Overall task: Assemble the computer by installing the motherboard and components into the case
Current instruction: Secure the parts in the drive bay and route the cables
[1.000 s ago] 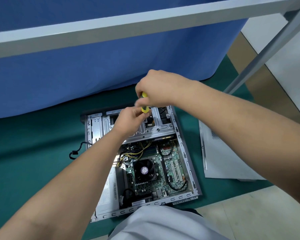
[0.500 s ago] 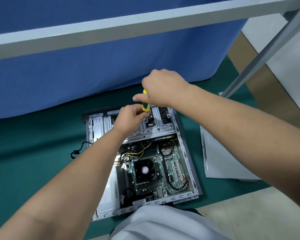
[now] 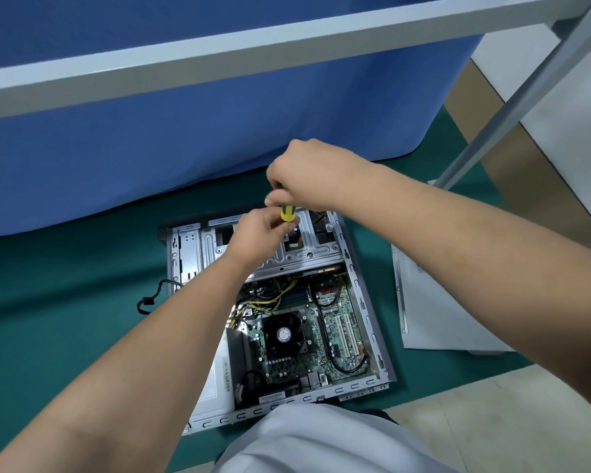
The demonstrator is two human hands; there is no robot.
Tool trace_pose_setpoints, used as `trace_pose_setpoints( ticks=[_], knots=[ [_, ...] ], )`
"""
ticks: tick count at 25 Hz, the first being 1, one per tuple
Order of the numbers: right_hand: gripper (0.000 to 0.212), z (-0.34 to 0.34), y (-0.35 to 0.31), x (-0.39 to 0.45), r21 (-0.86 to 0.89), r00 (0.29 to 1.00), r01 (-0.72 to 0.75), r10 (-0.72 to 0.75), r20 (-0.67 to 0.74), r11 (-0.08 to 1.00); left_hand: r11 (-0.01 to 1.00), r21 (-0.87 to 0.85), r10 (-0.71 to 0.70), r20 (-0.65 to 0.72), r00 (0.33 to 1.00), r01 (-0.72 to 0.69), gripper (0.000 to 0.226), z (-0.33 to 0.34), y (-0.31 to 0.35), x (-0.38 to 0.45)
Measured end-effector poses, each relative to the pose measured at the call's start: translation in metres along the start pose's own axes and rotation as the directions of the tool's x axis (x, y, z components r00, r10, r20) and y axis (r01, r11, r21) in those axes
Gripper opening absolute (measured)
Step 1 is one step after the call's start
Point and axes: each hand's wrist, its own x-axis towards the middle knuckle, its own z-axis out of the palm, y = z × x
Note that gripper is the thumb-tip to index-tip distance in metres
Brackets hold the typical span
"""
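Computer case [image 3: 362,291] lies open on its side on the green mat [image 3: 65,302], just in front of the blue cloth [image 3: 151,148] hanging from the table above. Inside it sits the motherboard [image 3: 335,322] with its round black fan [image 3: 284,336] near the middle, yellow and black wires [image 3: 270,298] bunched at its far left corner. A silver metal bracket [image 3: 307,250] spans the far end of the case. Over that bracket both hands meet on a yellow-handled screwdriver [image 3: 287,213], held roughly upright. The right hand [image 3: 307,172] is curled round the top of the handle from above; the left hand [image 3: 256,233] pinches the lower part of the handle with its fingers closed around it. The screwdriver's tip is hidden behind the left hand. A loose black cable [image 3: 151,298] trails out of the case's left side onto the mat. The grey side panel [image 3: 434,302] lies flat on the mat to the right, apart from the case
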Motion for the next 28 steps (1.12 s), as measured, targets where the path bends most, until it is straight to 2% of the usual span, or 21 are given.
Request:
trace_pose_setpoints(
  ticks=[2, 4, 7, 9, 11, 13, 16, 19, 22, 28],
  knots=[
    [0.06, 0.003, -0.006, 0.001, -0.015, 0.995, -0.091, 0.09, -0.045, 0.996, 0.999, -0.019, -0.034, -0.052, 0.998, 0.033, 0.008, 0.002, 0.001, 0.0],
    [0.068, 0.004, -0.008, 0.002, -0.002, 0.99, -0.115, 0.114, -0.083, 0.993, 0.998, 0.02, -0.054, -0.126, 0.991, 0.057, 0.023, 0.003, 0.0, 0.002],
    [0.049, 0.004, -0.002, 0.003, 0.049, 0.997, 0.053, -0.056, 0.057, 0.997, 0.998, 0.044, -0.047, -0.157, 0.987, 0.055, 0.025, -0.002, -0.002, 0.004],
    [0.038, 0.0, 0.0, 0.0, 0.081, 0.986, 0.141, -0.148, 0.079, 0.987, 0.993, 0.108, -0.041, -0.136, 0.99, 0.056, 0.021, -0.007, -0.004, 0.004],
    [0.026, 0.0, -0.005, -0.001, 0.047, 0.997, 0.071, -0.07, -0.022, 0.996, 0.988, 0.151, -0.015, -0.084, 0.996, 0.028, 0.013, -0.01, -0.005, 0.004],
    [0.038, 0.004, -0.011, -0.001, -0.032, 0.995, -0.05, 0.048, -0.083, 0.998, 0.985, 0.17, -0.005, -0.042, 0.999, 0.012, 0.009, -0.011, -0.003, 0.004],
    [0.047, 0.006, -0.017, 0.001, -0.063, 0.989, -0.111, 0.104, -0.106, 0.992, 0.988, 0.151, 0.009, -0.019, 1.0, -0.006, 0.008, -0.009, -0.002, 0.005],
    [0.043, 0.004, -0.01, 0.002, -0.028, 0.998, -0.054, 0.053, -0.038, 0.998, 0.997, 0.072, -0.02, -0.081, 0.996, 0.026, 0.011, -0.004, -0.001, 0.004],
    [0.027, 0.001, -0.006, -0.003, 0.051, 0.998, 0.056, -0.058, 0.032, 0.997, 0.996, 0.086, 0.0, -0.107, 0.994, 0.009, 0.011, -0.001, -0.002, 0.004],
    [0.025, 0.002, -0.008, -0.002, 0.075, 1.0, -0.019, 0.018, 0.005, 0.997, 0.998, 0.056, 0.003, -0.104, 0.995, 0.003, 0.006, 0.002, -0.001, -0.001]
  ],
)
